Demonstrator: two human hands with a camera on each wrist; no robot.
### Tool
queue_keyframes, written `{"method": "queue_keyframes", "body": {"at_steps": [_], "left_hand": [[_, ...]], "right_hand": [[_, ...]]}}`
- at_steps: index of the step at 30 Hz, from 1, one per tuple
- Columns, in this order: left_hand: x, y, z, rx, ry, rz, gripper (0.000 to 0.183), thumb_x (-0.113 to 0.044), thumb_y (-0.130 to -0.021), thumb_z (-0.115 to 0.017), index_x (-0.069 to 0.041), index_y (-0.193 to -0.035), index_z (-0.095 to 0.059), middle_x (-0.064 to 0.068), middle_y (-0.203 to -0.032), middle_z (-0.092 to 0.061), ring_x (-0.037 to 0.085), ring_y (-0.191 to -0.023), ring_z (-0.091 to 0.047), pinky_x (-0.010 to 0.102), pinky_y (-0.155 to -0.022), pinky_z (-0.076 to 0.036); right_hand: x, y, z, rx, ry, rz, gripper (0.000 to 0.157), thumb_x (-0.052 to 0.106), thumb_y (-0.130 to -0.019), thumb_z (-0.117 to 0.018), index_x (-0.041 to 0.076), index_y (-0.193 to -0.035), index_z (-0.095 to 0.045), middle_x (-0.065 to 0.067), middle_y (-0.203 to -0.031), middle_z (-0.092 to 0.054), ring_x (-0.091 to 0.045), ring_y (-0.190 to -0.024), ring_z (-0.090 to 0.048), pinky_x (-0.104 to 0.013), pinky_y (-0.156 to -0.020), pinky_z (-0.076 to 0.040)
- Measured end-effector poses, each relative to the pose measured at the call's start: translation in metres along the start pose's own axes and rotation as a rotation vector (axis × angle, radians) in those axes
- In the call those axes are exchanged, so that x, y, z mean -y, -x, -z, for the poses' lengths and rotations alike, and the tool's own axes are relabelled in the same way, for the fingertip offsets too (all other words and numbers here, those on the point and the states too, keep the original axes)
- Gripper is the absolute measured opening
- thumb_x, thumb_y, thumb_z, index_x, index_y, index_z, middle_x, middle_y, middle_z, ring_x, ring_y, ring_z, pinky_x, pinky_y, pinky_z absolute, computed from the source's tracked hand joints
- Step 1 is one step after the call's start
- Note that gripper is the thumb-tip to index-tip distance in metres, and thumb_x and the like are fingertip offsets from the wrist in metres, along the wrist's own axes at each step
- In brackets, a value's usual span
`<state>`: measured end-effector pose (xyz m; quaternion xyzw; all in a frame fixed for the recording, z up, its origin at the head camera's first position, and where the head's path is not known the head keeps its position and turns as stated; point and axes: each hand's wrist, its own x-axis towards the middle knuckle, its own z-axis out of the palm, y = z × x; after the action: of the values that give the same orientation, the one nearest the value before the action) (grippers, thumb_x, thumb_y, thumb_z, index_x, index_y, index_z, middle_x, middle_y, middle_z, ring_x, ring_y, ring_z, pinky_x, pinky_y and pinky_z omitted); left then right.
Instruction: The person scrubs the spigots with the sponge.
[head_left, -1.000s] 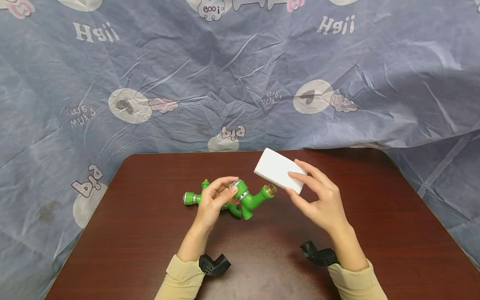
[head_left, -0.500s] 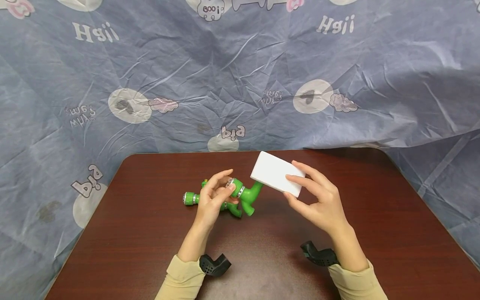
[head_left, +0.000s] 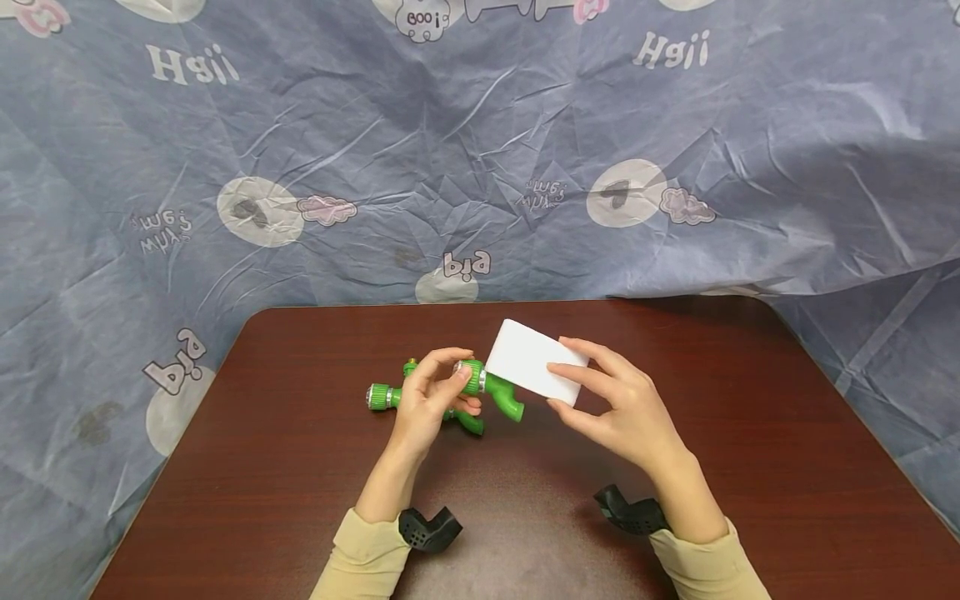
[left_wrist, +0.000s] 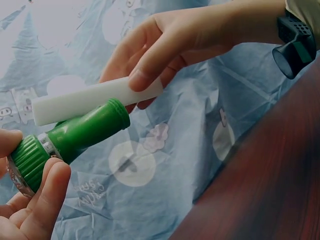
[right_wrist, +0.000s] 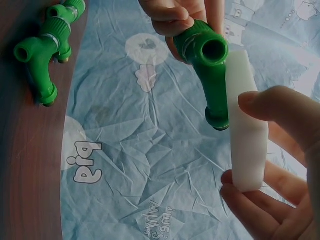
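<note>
My left hand (head_left: 422, 408) pinches a green tap (head_left: 506, 398) by its ribbed, silver-banded knob, above the table. In my right hand (head_left: 628, 410) is a white rectangular block (head_left: 534, 360) that looks like a melamine sponge, held by the edges between thumb and fingers. The block lies along the tap's body, seemingly touching it in the right wrist view, and covers part of the tap in the head view. The left wrist view shows the tap's green pipe (left_wrist: 95, 131) just below the block. Behind the left hand, a second green tap (head_left: 382, 397) rests on the table, partly hidden.
The dark red-brown wooden table (head_left: 300, 483) runs under both hands. A blue printed cloth (head_left: 420, 150) hangs behind its far edge. Each wrist wears a black camera mount, such as the left mount (head_left: 430, 531).
My right hand has brought the white block left and slightly down onto the held tap. The tap has turned in my left hand, and its brass-threaded end is now out of sight.
</note>
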<state>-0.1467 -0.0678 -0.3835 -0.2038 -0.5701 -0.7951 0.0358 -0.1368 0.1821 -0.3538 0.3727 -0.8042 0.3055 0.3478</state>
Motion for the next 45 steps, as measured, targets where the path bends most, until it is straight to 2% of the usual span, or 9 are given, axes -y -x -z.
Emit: {"method": "queue_keyframes", "body": {"at_steps": [4, 8, 14, 20, 24, 30, 34, 39, 45], "left_hand": [[0.0001, 0.0, 0.0006, 0.002, -0.007, 0.002, 0.026, 0.0, -0.092, -0.056, 0.013, -0.113, -0.051, 0.012, -0.097, -0.056, 0.017, -0.058, -0.065, 0.036, -0.056, -0.057], [0.0003, -0.0002, 0.0011, 0.004, -0.002, 0.022, 0.028, 0.001, -0.092, -0.056, 0.012, -0.116, -0.049, 0.011, -0.095, -0.054, 0.018, -0.062, -0.066, 0.035, -0.059, -0.057], [0.0007, -0.0006, 0.0024, 0.008, -0.017, 0.039, 0.032, -0.001, -0.093, -0.053, 0.013, -0.121, -0.046, 0.01, -0.105, -0.053, 0.018, -0.067, -0.067, 0.036, -0.064, -0.058], [0.0, 0.0002, 0.0011, 0.051, -0.013, 0.065, 0.034, -0.001, -0.093, -0.052, 0.013, -0.123, -0.045, 0.012, -0.087, -0.056, 0.018, -0.067, -0.067, 0.034, -0.064, -0.057], [0.0003, 0.0005, 0.0002, 0.06, -0.019, 0.074, 0.034, -0.001, -0.093, -0.051, 0.013, -0.123, -0.045, 0.013, -0.092, -0.058, 0.018, -0.068, -0.066, 0.033, -0.065, -0.057], [-0.0002, -0.0001, 0.0006, 0.025, -0.028, 0.052, 0.032, -0.002, -0.093, -0.051, 0.011, -0.122, -0.047, 0.012, -0.101, -0.054, 0.018, -0.068, -0.066, 0.035, -0.065, -0.057], [-0.0013, -0.0002, 0.0011, -0.013, -0.018, 0.035, 0.031, -0.003, -0.093, -0.051, 0.009, -0.122, -0.047, 0.009, -0.109, -0.05, 0.017, -0.067, -0.066, 0.035, -0.064, -0.057], [-0.0014, -0.0001, 0.0021, -0.023, -0.021, 0.017, 0.031, -0.003, -0.094, -0.05, 0.009, -0.123, -0.047, 0.008, -0.114, -0.049, 0.016, -0.065, -0.065, 0.033, -0.063, -0.057], [-0.0001, -0.0014, 0.0024, -0.084, -0.028, -0.035, 0.03, -0.001, -0.093, -0.05, 0.011, -0.121, -0.047, 0.011, -0.101, -0.054, 0.016, -0.062, -0.064, 0.03, -0.06, -0.056]], "right_hand": [[0.001, 0.0007, -0.0005, 0.047, -0.015, 0.009, 0.028, 0.027, -0.081, -0.064, 0.013, -0.104, -0.072, -0.009, -0.121, -0.06, -0.022, -0.1, -0.06, -0.019, -0.084, -0.044], [0.0012, 0.0013, 0.0009, 0.084, -0.039, 0.021, 0.029, 0.02, -0.075, -0.067, 0.013, -0.103, -0.072, -0.008, -0.12, -0.06, -0.021, -0.099, -0.06, -0.019, -0.083, -0.044], [-0.0002, 0.0023, 0.0055, 0.099, -0.067, 0.013, 0.034, 0.012, -0.068, -0.069, 0.013, -0.102, -0.072, -0.008, -0.119, -0.061, -0.02, -0.098, -0.061, -0.016, -0.082, -0.044], [0.0009, 0.0009, 0.0024, 0.041, 0.002, -0.007, 0.03, 0.018, -0.073, -0.066, 0.014, -0.102, -0.072, -0.007, -0.119, -0.061, -0.021, -0.098, -0.06, -0.023, -0.078, -0.045], [0.0034, 0.0, -0.0015, 0.042, 0.01, 0.011, 0.029, 0.02, -0.076, -0.065, 0.014, -0.103, -0.072, -0.008, -0.12, -0.061, -0.022, -0.099, -0.06, -0.024, -0.078, -0.045], [0.0032, 0.0002, -0.0016, 0.077, -0.01, 0.038, 0.03, 0.017, -0.074, -0.066, 0.012, -0.102, -0.072, -0.01, -0.119, -0.061, -0.022, -0.1, -0.059, -0.027, -0.077, -0.045], [0.0026, 0.0007, 0.0009, 0.046, 0.016, -0.009, 0.031, 0.015, -0.071, -0.067, 0.013, -0.102, -0.072, -0.007, -0.119, -0.061, -0.021, -0.1, -0.06, -0.025, -0.078, -0.045], [0.0042, 0.001, 0.0008, 0.036, 0.021, -0.045, 0.032, 0.016, -0.071, -0.068, 0.014, -0.103, -0.072, -0.005, -0.12, -0.061, -0.02, -0.1, -0.06, -0.021, -0.081, -0.044], [0.0029, 0.0015, 0.0027, 0.091, -0.034, -0.005, 0.033, 0.014, -0.069, -0.07, 0.014, -0.102, -0.072, -0.008, -0.119, -0.061, -0.019, -0.099, -0.061, -0.018, -0.08, -0.044]]}}
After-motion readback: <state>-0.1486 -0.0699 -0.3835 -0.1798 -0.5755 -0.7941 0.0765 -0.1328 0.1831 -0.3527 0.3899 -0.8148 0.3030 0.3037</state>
